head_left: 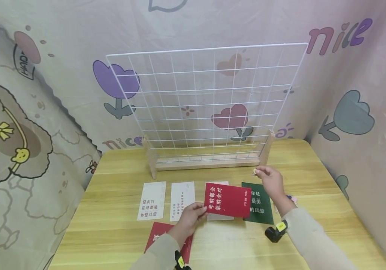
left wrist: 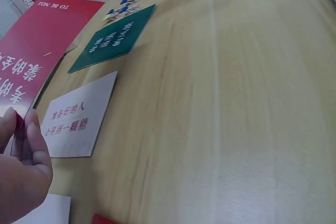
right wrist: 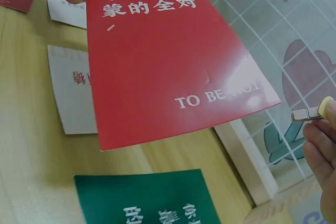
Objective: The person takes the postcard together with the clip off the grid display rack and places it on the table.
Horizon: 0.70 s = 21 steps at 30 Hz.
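My left hand [head_left: 189,222] pinches a red card [head_left: 230,202] with white lettering by its left edge, holding it raised over the row of cards. Between thumb and fingers of my right hand [head_left: 272,183] is a small wooden clothespin [right wrist: 307,114] with a yellow decoration, apart from the red card and just in front of the grid stand's right foot. Under the red card lies a white card [left wrist: 79,116] with red print, partly hidden in the head view. A green card [head_left: 258,212] rests to its right, below my right hand.
A white wire grid [head_left: 206,49] stands upright in a wooden base [head_left: 210,164] at the back. Two more white cards [head_left: 151,200] lie at left. Another red card [head_left: 154,234] is partly under my left forearm. Several clothespins [left wrist: 124,8] lie beyond the green card.
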### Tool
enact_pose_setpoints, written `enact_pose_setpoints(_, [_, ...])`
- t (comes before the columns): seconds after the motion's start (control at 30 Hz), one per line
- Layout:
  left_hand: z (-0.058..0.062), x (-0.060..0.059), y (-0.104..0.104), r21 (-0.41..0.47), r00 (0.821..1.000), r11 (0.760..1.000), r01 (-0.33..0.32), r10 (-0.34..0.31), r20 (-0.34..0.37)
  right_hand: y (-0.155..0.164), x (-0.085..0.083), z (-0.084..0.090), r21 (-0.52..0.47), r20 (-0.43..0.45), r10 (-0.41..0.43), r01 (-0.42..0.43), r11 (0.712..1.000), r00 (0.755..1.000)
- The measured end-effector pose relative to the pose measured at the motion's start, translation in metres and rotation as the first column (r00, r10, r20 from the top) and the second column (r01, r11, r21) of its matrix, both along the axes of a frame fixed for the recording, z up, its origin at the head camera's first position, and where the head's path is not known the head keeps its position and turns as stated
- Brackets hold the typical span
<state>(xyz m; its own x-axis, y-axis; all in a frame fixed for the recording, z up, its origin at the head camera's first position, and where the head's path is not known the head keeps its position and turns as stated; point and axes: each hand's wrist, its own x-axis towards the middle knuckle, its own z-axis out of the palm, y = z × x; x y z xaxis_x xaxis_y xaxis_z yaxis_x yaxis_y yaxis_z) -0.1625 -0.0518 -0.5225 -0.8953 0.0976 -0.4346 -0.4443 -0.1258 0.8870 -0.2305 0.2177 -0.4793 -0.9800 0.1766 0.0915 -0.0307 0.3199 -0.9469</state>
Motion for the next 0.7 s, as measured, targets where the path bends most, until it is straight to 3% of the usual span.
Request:
enact_pose_setpoints(0.13, [-0.002, 0.006, -0.001, 0.017, 1.000, 1.000, 0.017, -0.017, 0.006, 0.013, -0.004, -0.028, -0.066, 0.001, 0.026, -0.026, 0.997, 1.000])
enact_pose_setpoints(0.17, [-0.002, 0.008, -0.001, 0.018, 1.000, 1.000, 0.020, -0.020, 0.004, 0.009, 0.000, -0.022, -0.025, 0.035, -0.002, 0.003, 1.000, 0.999])
enact_pose_setpoints(0.33, [-0.006, 0.012, -0.003, 0.010, 1.000, 1.000, 0.029, -0.029, 0.003, 0.020, 0.000, -0.044, 0.023, 0.086, -0.018, 0.016, 1.000, 0.996])
enact_pose_setpoints(0.5, [-0.009, 0.016, -0.006, -0.011, 0.999, 0.999, 0.036, -0.036, 0.023, 0.020, 0.016, -0.037, 0.101, 0.114, -0.039, 0.027, 0.994, 0.993])
enact_pose_setpoints(0.7, [-0.013, 0.022, -0.008, -0.011, 0.996, 0.998, 0.063, -0.063, 0.057, 0.018, 0.035, -0.026, 0.108, 0.108, -0.028, 0.017, 0.994, 0.994])
